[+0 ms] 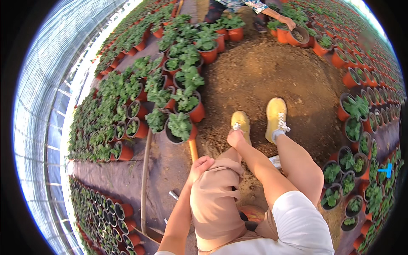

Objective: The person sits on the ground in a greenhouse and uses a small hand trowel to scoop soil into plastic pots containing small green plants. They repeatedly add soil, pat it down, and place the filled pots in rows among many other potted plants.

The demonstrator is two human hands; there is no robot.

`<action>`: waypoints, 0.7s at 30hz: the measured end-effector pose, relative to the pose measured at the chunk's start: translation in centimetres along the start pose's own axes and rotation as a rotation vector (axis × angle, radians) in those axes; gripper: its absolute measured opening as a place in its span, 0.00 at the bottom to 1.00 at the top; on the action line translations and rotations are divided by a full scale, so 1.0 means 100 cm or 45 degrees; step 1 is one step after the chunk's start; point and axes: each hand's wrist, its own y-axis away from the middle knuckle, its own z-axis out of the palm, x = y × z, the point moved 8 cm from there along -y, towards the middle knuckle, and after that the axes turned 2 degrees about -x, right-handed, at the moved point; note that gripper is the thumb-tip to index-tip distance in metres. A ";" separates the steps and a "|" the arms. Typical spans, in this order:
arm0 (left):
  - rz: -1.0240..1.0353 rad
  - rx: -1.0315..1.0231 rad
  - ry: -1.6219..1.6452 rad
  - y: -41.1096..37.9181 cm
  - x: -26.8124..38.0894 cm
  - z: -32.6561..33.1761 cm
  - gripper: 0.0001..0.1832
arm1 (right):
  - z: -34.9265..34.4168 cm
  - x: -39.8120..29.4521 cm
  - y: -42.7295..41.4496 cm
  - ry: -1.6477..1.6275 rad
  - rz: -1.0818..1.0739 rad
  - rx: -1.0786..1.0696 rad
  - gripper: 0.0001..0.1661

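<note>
My left hand (201, 167) rests with bent fingers on the rolled hem of the tan trouser leg (216, 197), over my knee. Just beyond it an orange handle (193, 149) lies on the ground, its near end hidden by the hand. My right hand (237, 138) is curled at my shin, right above a yellow shoe (240, 119); whether its fingers grip anything cannot be told. The other yellow shoe (276, 110), with white laces, stands on brown soil (287, 73). Potted leafy plants (179, 126) in orange-red pots stand close by on the left.
Rows of potted plants (331, 172) line the right side. A wooden pole (146, 181) lies on dark ground sheeting (111, 175). A blue T-shaped object (386, 170) is among plants at right. At the top, another person's hand (288, 23) touches a tilted pot (298, 36).
</note>
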 end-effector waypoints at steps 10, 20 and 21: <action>0.129 0.228 0.101 0.052 0.007 -0.036 0.08 | 0.001 0.046 0.063 -0.222 0.064 0.522 0.05; 0.807 0.535 -1.127 0.126 0.083 0.076 0.06 | 0.014 0.233 0.137 -0.662 0.976 0.223 0.14; 0.934 0.575 -1.196 0.118 0.088 0.079 0.07 | 0.060 0.260 0.137 -1.027 1.022 0.185 0.17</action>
